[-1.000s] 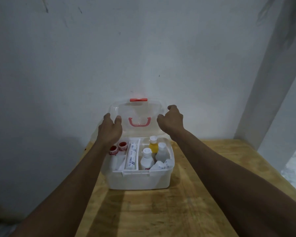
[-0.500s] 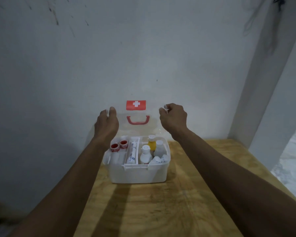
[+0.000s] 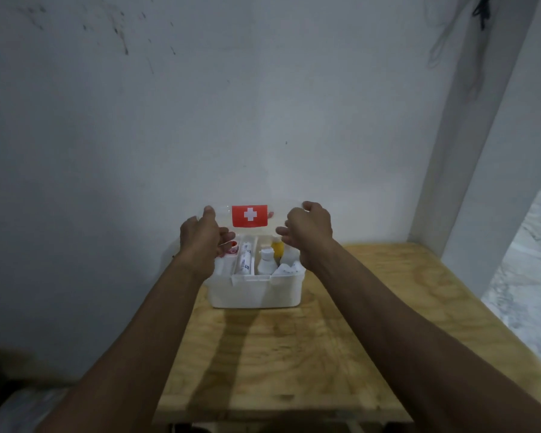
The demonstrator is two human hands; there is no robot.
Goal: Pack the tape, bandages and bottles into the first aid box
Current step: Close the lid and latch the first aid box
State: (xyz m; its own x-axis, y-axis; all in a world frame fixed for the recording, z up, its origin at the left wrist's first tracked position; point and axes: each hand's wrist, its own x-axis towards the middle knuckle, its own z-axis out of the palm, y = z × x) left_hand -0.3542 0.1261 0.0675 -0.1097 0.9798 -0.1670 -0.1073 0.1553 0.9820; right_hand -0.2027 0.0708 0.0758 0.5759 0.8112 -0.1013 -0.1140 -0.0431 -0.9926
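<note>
The white first aid box (image 3: 256, 293) stands on the wooden table, against the wall. Its clear lid (image 3: 278, 215), with a red label bearing a white cross (image 3: 249, 215), hangs half lowered over the box. My left hand (image 3: 200, 237) grips the lid's left end and my right hand (image 3: 308, 229) grips its right end. Inside I see a red tape roll (image 3: 232, 245), a wrapped bandage (image 3: 245, 260), a white bottle (image 3: 266, 260), a yellow bottle (image 3: 277, 247) and white packets (image 3: 289, 270).
The wooden table (image 3: 341, 339) runs toward me, its front edge near the bottom. A white wall stands right behind the box. A white pillar (image 3: 469, 182) rises at the right, with pale floor (image 3: 525, 276) beyond the table's right edge.
Both hands have swung the lid forward and down from upright against the wall. The red cross label now faces me and the red handle is out of sight.
</note>
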